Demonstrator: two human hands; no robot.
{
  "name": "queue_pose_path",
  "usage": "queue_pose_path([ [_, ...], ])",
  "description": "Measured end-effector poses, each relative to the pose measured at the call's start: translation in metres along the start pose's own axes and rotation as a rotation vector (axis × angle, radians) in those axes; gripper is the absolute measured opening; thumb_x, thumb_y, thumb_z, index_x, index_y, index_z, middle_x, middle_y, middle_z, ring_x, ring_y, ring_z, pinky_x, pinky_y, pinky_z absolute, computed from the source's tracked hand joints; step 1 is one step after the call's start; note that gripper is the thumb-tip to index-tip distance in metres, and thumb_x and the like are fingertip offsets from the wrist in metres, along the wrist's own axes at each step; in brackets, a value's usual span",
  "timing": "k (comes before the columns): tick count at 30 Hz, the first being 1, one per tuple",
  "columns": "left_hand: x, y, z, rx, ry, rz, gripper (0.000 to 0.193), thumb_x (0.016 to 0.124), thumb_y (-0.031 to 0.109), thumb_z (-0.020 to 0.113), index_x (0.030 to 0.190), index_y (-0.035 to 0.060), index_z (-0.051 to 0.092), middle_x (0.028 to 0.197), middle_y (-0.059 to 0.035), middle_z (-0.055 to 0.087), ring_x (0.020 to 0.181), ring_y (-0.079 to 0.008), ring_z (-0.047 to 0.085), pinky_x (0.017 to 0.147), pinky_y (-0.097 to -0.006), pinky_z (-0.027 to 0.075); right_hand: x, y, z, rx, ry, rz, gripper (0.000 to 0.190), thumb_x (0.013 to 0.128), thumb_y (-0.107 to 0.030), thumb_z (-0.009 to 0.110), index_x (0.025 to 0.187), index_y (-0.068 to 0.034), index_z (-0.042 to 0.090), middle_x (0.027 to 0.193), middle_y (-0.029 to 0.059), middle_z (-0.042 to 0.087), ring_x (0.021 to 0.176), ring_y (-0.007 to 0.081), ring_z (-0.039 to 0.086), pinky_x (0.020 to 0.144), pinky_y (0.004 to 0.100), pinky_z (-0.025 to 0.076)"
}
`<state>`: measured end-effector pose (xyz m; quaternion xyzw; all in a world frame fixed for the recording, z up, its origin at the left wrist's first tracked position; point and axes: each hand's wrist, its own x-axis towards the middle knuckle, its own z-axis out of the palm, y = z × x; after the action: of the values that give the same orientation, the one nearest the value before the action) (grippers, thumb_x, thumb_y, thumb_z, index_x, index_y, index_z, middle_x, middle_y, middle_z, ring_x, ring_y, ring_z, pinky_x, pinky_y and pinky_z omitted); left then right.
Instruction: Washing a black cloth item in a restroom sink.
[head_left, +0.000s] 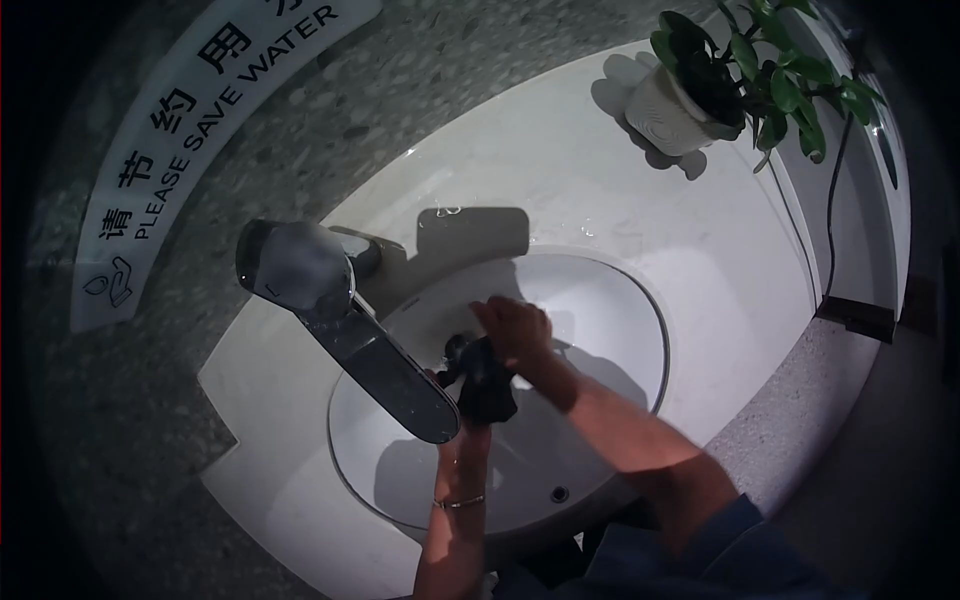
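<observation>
A wet-looking black cloth (486, 386) is bunched over the white oval washbasin (607, 300). My left hand (471, 436) holds it from below; the cloth and the faucet spout hide most of that hand, with a few fingertips showing at the left. Curled at the cloth's upper right edge is my right hand (519, 330), touching it; whether its fingers grip the fabric is hidden. The grey metal faucet (375, 367) reaches over the basin from the upper left, its spout end just left of the cloth. A thin bracelet (459, 502) circles my left wrist.
A white pot (664, 112) with a leafy green plant (787, 90) stands on the white countertop (555, 142) at upper right. Water drops lie behind the basin. A sign (187, 135) about saving water is on the speckled grey wall (360, 97). A small round overflow hole (559, 493) marks the basin's near wall.
</observation>
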<state>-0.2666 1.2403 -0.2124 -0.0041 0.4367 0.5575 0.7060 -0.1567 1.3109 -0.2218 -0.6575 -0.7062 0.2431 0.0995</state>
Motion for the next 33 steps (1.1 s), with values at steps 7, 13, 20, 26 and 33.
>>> queue_pose_path([
  [7,0.019,0.025,-0.008,0.054,-0.157,0.115,0.043,0.089,0.041,0.039,0.113,0.0060,0.047,0.114,-0.0103,0.050,0.108,-0.0267,0.046,0.086,-0.0428,0.041,-0.016,0.016,-0.024,0.252,-0.572,-0.181,0.026,0.067,-0.026,0.065,0.082,-0.006,0.058,0.094,0.0137,0.057,0.088,0.0307,0.055,0.074,0.0346,0.045],
  [13,0.033,-0.001,-0.050,0.472,-0.061,0.240,0.045,0.086,0.042,0.042,0.114,0.0069,0.046,0.116,-0.0104,0.049,0.108,-0.0278,0.045,0.090,-0.0439,0.037,-0.027,-0.034,0.005,1.282,-0.070,-0.109,0.035,0.063,-0.005,0.061,0.097,-0.006,0.053,0.098,0.0122,0.056,0.097,0.0269,0.053,0.081,0.0328,0.043],
  [20,0.045,0.000,-0.061,-0.435,0.059,-0.242,0.046,0.084,0.043,0.048,0.117,0.0109,0.047,0.118,-0.0158,0.048,0.108,-0.0208,0.047,0.090,-0.0347,0.039,-0.100,-0.090,-0.030,1.120,-0.247,-0.163,0.033,0.066,-0.021,0.070,0.084,-0.003,0.050,0.094,0.0136,0.053,0.091,0.0327,0.051,0.075,0.0405,0.042],
  [26,0.026,-0.025,-0.015,-0.664,-0.100,-0.152,0.038,0.086,0.041,0.043,0.105,0.0098,0.052,0.100,-0.0079,0.056,0.091,-0.0163,0.054,0.077,-0.0293,0.045,0.006,-0.050,-0.023,0.507,-0.082,0.198,0.024,0.065,-0.024,0.065,0.080,-0.007,0.056,0.081,0.0134,0.058,0.082,0.0310,0.057,0.072,0.0399,0.044],
  [33,0.041,-0.021,-0.020,-0.403,-0.487,-0.130,0.038,0.089,0.039,0.040,0.108,0.0073,0.050,0.099,-0.0090,0.054,0.094,-0.0192,0.052,0.082,-0.0310,0.043,-0.033,-0.044,0.025,0.496,0.079,0.202,0.021,0.071,-0.031,0.061,0.074,-0.011,0.058,0.080,0.0093,0.060,0.083,0.0277,0.058,0.074,0.0385,0.045],
])
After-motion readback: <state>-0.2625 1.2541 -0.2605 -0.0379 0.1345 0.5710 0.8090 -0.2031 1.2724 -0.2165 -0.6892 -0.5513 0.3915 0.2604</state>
